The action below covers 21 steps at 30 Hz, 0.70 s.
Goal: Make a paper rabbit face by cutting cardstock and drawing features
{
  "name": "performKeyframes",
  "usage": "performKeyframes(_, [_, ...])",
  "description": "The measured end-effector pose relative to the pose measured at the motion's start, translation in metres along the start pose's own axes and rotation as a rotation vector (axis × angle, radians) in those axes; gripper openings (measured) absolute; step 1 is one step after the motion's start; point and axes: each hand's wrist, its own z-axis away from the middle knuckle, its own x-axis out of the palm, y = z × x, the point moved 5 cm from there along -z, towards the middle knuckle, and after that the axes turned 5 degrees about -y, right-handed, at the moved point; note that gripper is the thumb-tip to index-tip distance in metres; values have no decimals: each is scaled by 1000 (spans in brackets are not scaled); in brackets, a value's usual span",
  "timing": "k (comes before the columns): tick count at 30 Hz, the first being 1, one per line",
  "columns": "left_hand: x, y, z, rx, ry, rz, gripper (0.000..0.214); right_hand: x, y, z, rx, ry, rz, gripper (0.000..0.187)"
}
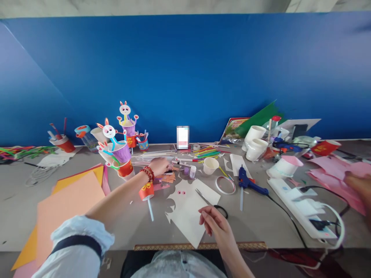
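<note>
My left hand [160,166] is stretched forward over the table, fingers curled down among pens and paper scraps near a small purple bottle [187,170]; what it grips is hidden. A red bead bracelet [148,173] circles that wrist. My right hand [213,222] rests on the near edge of a cut white paper sheet [188,210], fingers loosely bent, beside the black handles of scissors [211,204] that lie on the sheet. Two small pink eyes [181,192] are stuck on the paper.
Paper-cup rabbit figures [118,144] stand at the back left, orange and pink card sheets [68,206] at the left. A blue glue gun [249,184], tape roll [225,185], white cups [255,143], a power strip [301,208] and pink paper [333,172] fill the right. Another person's hand [359,187] shows at the right edge.
</note>
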Motion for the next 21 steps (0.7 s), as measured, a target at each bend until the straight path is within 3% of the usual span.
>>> performKeyframes(5, [15,-16,7,-46,-131,8,12,18,6,-8,34,-111,-17,43])
performKeyframes(11, [20,-19,2,-42,-191,34,30,24,7,-4,41,-133,9,41])
performKeyframes(16, [14,-25,5,-72,-133,72,33,16,10,1,52,-92,21,42])
performKeyframes(21, [-5,-31,25,-130,54,128,21,22,10,-4,40,-132,58,43])
